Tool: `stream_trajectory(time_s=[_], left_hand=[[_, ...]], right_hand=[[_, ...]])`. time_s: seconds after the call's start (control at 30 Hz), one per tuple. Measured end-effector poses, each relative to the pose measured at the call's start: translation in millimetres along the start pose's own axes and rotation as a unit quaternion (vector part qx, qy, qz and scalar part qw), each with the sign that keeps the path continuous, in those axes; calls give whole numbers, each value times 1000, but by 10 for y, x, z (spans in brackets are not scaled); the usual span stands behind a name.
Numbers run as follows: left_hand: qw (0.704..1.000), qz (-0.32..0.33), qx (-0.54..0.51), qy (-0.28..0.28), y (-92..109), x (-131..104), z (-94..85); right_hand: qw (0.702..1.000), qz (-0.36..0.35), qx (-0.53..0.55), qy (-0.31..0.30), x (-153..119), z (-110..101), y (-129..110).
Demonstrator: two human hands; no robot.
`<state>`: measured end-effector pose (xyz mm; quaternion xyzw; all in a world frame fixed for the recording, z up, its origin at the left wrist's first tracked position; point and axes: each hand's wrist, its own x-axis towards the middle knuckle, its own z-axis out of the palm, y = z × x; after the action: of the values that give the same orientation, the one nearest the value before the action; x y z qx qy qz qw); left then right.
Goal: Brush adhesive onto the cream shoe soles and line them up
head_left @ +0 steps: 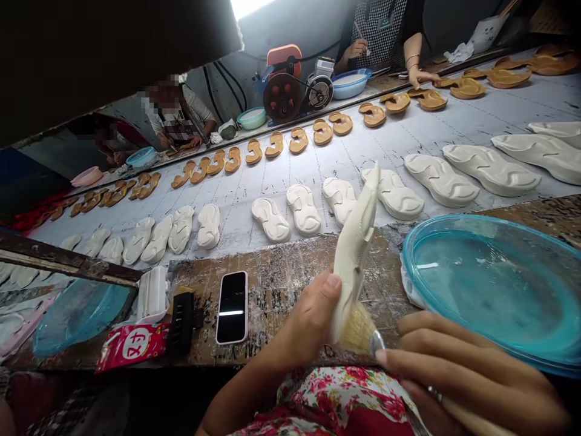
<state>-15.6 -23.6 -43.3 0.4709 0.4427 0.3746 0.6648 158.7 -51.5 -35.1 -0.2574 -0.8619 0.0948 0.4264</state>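
I'm seeing the left hand (pixel 314 315) clamping the sole (pixel 354 248) low down, right hand (pixel 472 366) gripping the brush (pixel 361 330); overly hard pressing is probably risking a slip.

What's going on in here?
Someone's left hand holds a white sole tilted up, while the right hand holds a brush with its bristles against the sole's lower end. A blue basin sits at right. Beyond, white soles and brown pieces lie in rows; across from them, co-workers are busy.
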Motion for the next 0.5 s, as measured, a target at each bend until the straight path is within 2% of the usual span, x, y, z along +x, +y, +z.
stream_trajectory(time_s=[0.1,0.23,0.37,0.47,0.5], left_hand=[[995,-22,-96,27,-33,45,18],[957,-96,-272,-18,-53,116,53],[917,-161,-362,-43,-45,181,37],[892,-204,-392,-93,-46,218,-45],[890,-214,-390,-104,-46,225,-75]], right_hand=[[999,-4,-28,-26,-51,17,-55],[1000,6,-17,-15,-165,-33,62],[999,19,31,24,-267,-148,224],[994,78,55,43,-413,-225,296],[989,125,51,64,-487,-247,325]])
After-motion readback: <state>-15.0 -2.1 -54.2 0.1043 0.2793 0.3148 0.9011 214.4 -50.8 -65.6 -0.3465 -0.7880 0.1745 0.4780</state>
